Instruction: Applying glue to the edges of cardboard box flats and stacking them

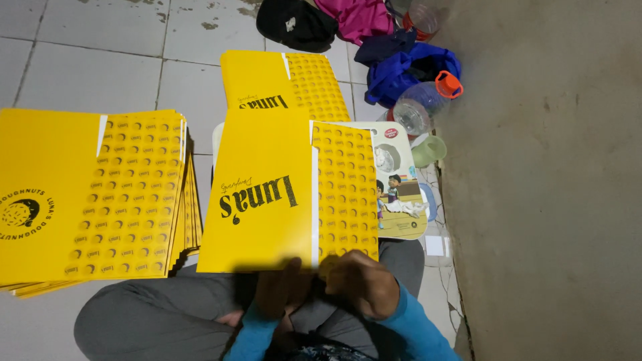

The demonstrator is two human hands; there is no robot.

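Note:
A flat yellow cardboard box sheet (267, 194) with black lettering and a dotted panel lies in front of me over my crossed legs. My left hand (279, 289) and my right hand (358, 281) both grip its near edge, close together. The sheet rests on a small illustrated lap table (401, 167). Blue sleeves cover both my forearms.
A thick stack of the same yellow sheets (93, 194) lies on the tiled floor to my left. Another yellow sheet (284, 83) lies further ahead. Clear plastic bottles (421, 107), a green cup (430, 150), blue and pink cloths and a black bag sit ahead right. A concrete wall (548, 180) runs along the right.

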